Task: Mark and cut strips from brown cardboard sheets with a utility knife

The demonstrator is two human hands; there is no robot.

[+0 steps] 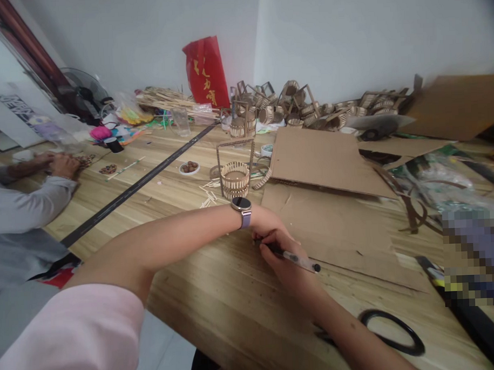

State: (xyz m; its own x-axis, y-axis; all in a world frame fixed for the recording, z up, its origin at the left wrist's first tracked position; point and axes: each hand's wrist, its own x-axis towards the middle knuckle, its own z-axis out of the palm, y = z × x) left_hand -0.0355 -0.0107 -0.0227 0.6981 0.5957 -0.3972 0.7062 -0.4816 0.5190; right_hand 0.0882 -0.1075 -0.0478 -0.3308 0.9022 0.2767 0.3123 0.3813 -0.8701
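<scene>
My right hand (282,255) comes in from the lower right and is closed around a clear pen (301,262) with a dark tip, which points right. My left hand (266,219), with a watch (242,205) on a purple strap at the wrist, lies just behind it on the wooden surface. Its fingers are hidden by my right hand. Both hands rest at the left edge of a flat cardboard sheet (338,230). A small round basket of wooden sticks (235,180) with a tall handle stands just beyond my left wrist.
A second cardboard sheet (323,158) lies further back, with a pile of stick baskets (305,107) and a red bag (206,72) by the wall. Black scissors (392,334) lie near right. A long black strip (141,183) crosses the wood. Another person's hands (60,163) work at far left.
</scene>
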